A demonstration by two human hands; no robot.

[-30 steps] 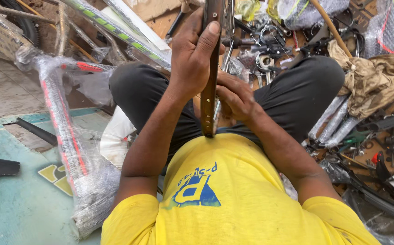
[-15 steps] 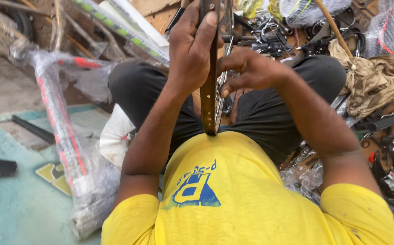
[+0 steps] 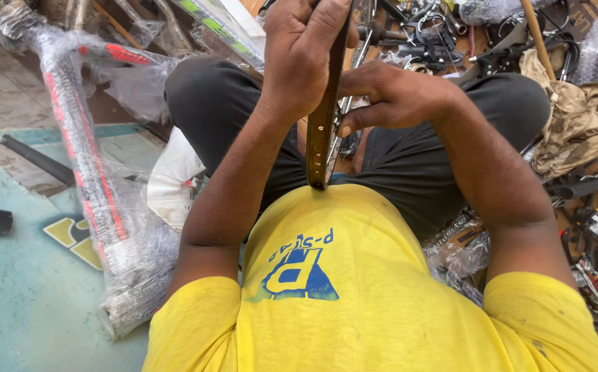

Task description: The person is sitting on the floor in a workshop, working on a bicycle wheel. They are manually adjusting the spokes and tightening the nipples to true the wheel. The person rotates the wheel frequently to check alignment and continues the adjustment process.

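Rim (image 3: 321, 138), brown, stands edge-on at 12 o'clock, butted against the belly. Left hand (image 3: 306, 55) grips it, fingers closed; right hand (image 3: 388, 96) pinches its side. Risk: rim may twist sideways if either hold loosens.

Rim (image 3: 321, 141) standing on edge dead centre, bottom end resting against the belly, between the knees. Left hand (image 3: 303, 52) wrapped round it up top, right hand (image 3: 388, 96) touching it from the right, a bit lower. Plastic-wrapped bundle (image 3: 89, 172) lying well left of the rim, on the floor. Heap of metal parts (image 3: 443, 38) behind the rim, cloth (image 3: 578, 124) off to its right.
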